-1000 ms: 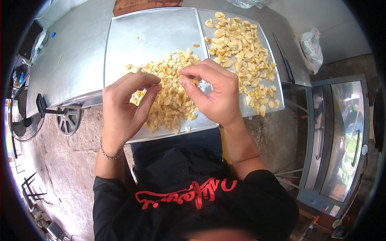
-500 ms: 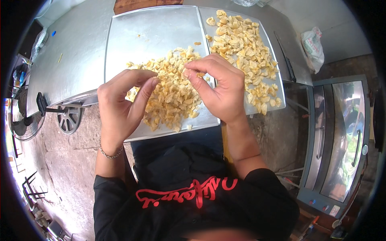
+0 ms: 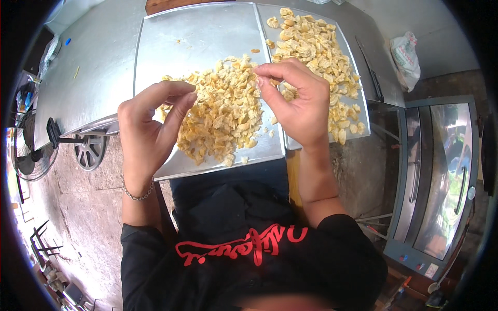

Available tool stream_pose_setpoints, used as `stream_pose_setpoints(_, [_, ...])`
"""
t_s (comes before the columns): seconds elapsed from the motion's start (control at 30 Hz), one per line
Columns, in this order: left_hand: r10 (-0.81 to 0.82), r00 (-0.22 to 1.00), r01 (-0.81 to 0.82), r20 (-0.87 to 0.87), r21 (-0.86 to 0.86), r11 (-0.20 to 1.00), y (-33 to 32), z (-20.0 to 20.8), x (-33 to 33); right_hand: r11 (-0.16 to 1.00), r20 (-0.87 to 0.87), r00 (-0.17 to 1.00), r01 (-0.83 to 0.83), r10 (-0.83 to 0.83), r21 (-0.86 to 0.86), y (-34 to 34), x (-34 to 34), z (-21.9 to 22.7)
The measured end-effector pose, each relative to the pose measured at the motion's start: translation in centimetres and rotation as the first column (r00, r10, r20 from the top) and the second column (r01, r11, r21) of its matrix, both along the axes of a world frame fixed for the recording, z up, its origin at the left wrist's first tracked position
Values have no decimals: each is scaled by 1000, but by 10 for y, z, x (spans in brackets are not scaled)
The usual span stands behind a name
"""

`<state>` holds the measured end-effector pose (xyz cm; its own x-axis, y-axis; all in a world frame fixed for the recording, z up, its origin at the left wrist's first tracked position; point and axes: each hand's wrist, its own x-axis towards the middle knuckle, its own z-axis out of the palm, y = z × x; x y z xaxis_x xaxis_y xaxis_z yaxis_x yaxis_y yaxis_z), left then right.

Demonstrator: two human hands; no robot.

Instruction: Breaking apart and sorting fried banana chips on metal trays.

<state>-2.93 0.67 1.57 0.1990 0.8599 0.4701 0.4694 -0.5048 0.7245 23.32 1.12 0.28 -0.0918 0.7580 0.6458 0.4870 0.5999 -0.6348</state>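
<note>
A loose heap of torn, pale yellow food pieces [image 3: 223, 116] lies on a metal tray [image 3: 202, 31] in front of me. Over the heap's left side, my left hand [image 3: 148, 122] is closed in a pinch, thumb against forefinger; whatever is between the tips is too small to make out. My right hand [image 3: 303, 101] pinches at the heap's right edge, and a small pale bit shows between its thumb and forefinger. Beyond that hand, a second metal tray [image 3: 358, 127] holds larger, rounder yellow pieces [image 3: 316, 49], partly hidden behind the fingers.
The trays rest on a steel table [image 3: 96, 67]. A long dark knife-like tool [image 3: 371, 72] lies right of them, near a white plastic bag [image 3: 405, 59]. A glass-fronted metal cabinet [image 3: 446, 176] stands at the right. On the far left is a fan [image 3: 33, 150].
My hands have drawn apart: the left went a little left, the right moved right and slightly up. Both stay pinched. More of the heap shows between them.
</note>
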Motion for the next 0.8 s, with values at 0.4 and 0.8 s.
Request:
stream_pose_setpoints(0.4, [-232, 925, 208, -302, -107, 972, -1, 1, -11, 945, 274, 926, -187, 261, -268, -4, -7, -2])
stream_pose_setpoints(0.8, [-99, 853, 64, -512, -85, 994, 3, -13, -12, 974, 481, 868, -11, 122, -226, -3, -16, -20])
